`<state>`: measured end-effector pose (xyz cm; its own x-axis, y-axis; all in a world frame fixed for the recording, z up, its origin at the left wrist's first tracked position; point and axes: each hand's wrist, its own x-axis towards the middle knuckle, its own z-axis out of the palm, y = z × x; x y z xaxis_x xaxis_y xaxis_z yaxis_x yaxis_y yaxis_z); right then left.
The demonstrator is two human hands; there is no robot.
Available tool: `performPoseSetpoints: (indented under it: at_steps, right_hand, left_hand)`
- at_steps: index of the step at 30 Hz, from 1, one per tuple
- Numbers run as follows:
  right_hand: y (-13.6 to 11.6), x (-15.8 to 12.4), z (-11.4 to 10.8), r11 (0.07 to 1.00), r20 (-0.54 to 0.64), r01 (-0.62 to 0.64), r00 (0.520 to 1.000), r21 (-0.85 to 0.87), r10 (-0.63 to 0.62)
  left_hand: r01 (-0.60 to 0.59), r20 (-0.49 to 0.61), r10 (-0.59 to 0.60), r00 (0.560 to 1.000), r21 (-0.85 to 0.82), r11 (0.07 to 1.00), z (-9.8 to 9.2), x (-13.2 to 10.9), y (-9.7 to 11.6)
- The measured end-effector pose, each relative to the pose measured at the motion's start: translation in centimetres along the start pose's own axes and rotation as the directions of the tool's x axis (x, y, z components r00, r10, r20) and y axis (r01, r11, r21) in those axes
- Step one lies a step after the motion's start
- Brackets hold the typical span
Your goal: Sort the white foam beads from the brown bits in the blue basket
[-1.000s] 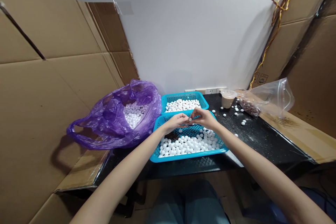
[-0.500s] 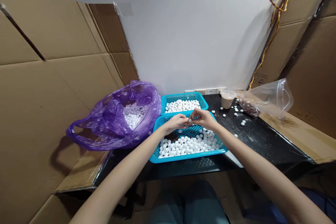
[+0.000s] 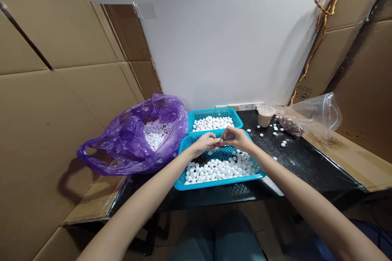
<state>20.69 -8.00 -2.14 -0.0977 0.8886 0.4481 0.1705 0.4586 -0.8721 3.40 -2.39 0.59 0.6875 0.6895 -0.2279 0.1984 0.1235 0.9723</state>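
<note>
Black table [image 3: 303,167], blue baskets [image 3: 214,186] of white balls [image 3: 214,171]

1. My left hand [image 3: 206,142] and right hand [image 3: 238,138] have drawn slightly closer, their fingertips [image 3: 225,136] now meeting around a small white ball [image 3: 221,140] above the front blue basket [image 3: 214,185].
2. My head has dipped a little, so the plastic cup [image 3: 265,116] and ziplock bag [image 3: 309,116] sit slightly lower in view.
</note>
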Motion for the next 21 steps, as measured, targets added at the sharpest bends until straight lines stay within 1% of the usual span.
performPoseSetpoints:
  at_steps: [13, 21]
  right_hand:
    - [-0.09, 0.04, 0.04, 1.0, -0.002, -0.018, 1.0, -0.012, 0.018]
    - [0.01, 0.13, 0.06, 0.999, -0.005, -0.007, 1.0, -0.039, 0.007]
  left_hand:
    - [-0.05, -0.017, 0.05, 0.999, -0.027, 0.998, 0.1, 0.3, -0.37]
    - [0.001, -0.055, -0.003, 0.998, -0.03, 1.0, 0.17, 0.24, -0.06]
